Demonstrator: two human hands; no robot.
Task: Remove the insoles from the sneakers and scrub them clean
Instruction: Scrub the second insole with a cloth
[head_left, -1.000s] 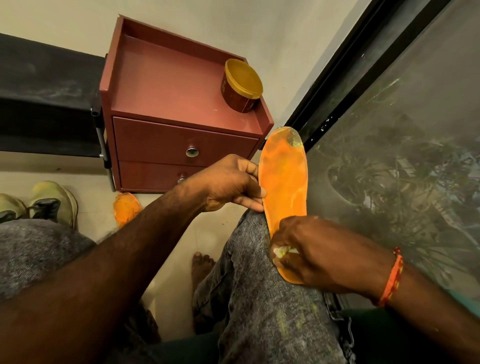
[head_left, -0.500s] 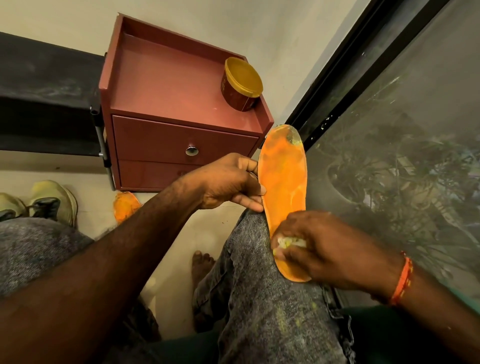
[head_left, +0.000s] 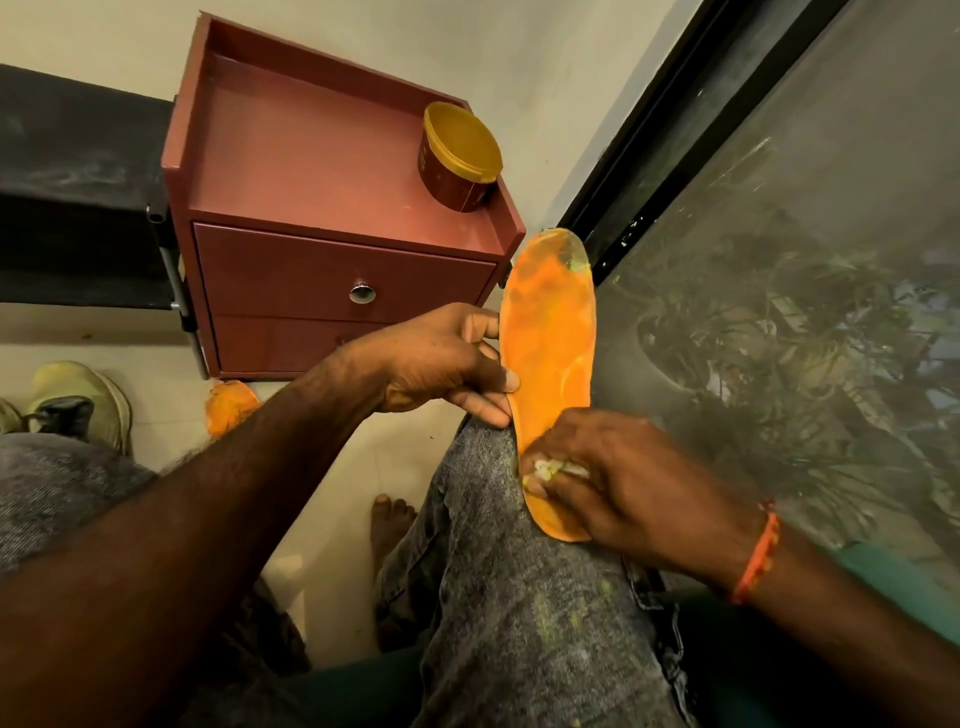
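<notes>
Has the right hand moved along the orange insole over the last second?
Yes. The right hand, gripping a pale scrubbing pad, slid up the orange foam insole toward the red wooden bedside cabinet.

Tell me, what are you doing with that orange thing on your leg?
A person is scrubbing an orange insole that lies along their knee. The left hand pinches its edge to steady it, while the right hand rubs a small pale scrubber near its heel end. A second insole lies on the floor by the red cabinet, and the sneakers sit to the left.
</notes>
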